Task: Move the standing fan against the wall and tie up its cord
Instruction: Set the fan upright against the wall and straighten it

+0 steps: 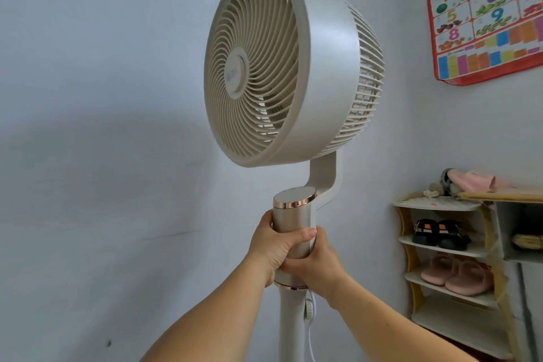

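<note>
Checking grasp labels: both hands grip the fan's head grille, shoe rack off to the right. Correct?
Not quite. In the head view, the left hand and right hand grip the cylindrical column below the fan head, not the grille. The shoe rack is on the right.

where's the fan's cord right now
In the head view the white cord hangs on the right side of the fan's pole, just below the right hand gripping the control column.

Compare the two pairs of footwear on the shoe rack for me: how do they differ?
The black sandals sit a shelf above the pink slippers. The sandals are dark with orange and white accents; the slippers are plain pink. The sandals look strappy, the slippers smooth and chunky. Both pairs sit side by side on the shoe rack.
</note>
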